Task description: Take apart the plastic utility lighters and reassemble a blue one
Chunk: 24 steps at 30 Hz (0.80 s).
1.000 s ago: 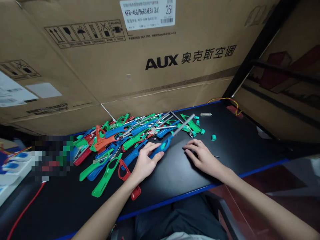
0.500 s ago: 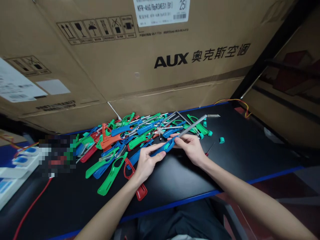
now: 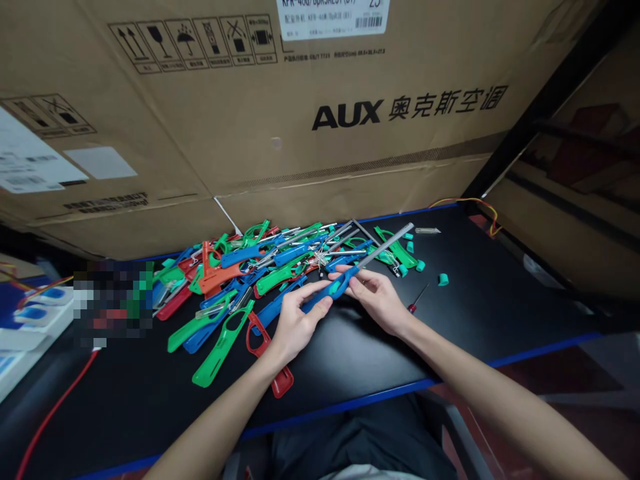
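Observation:
Between my hands is a blue long-nozzle lighter (image 3: 341, 283) with a green trigger and a long metal tube that points up and to the right. My left hand (image 3: 299, 320) is wrapped round its blue handle, thumb on top. The fingers of my right hand (image 3: 376, 298) pinch the lighter near where the tube meets the blue body. Left of and behind my hands spreads a pile of lighter parts: a green handle shell (image 3: 220, 350), a red handle shell (image 3: 270, 353), an orange shell (image 3: 217, 280), metal tubes and thin wires.
A small red-handled screwdriver (image 3: 413, 307) lies right of my right hand. Green trigger pieces (image 3: 443, 280) are scattered behind it. A large cardboard box (image 3: 280, 167) stands along the back of the black table (image 3: 500, 293). At the left are a white power strip (image 3: 45, 327) and a red cable (image 3: 57, 410).
The view has shifted slightly. Both hands keep hold of the blue lighter in nearly the same place, with only small finger movement.

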Tool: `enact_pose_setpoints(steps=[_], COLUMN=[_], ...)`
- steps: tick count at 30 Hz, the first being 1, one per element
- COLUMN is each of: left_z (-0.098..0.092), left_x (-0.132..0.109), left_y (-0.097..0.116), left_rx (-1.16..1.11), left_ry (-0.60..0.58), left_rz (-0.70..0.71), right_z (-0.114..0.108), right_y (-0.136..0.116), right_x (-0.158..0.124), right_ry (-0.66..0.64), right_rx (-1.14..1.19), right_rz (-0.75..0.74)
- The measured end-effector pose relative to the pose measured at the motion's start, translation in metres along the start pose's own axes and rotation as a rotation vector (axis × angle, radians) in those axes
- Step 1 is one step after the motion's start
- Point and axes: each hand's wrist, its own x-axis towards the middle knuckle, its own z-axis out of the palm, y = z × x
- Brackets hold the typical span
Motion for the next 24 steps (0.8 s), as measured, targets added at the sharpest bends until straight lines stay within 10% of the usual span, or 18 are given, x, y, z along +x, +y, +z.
enact_pose_setpoints(steps=[9, 24], left_z=[0.005, 0.008], left_x=[-0.007, -0.005], left_y=[0.006, -0.004], left_rx=[0.564, 0.75], left_ry=[0.059, 0.189], left_rz=[0.269, 0.608], right_z=[0.01, 0.014], right_y=[-0.004, -0.006], right_x=[-0.004, -0.009], right_ry=[-0.012, 0.01], right_rx=[-0.016, 0.042], right_rz=[0.052, 0.056])
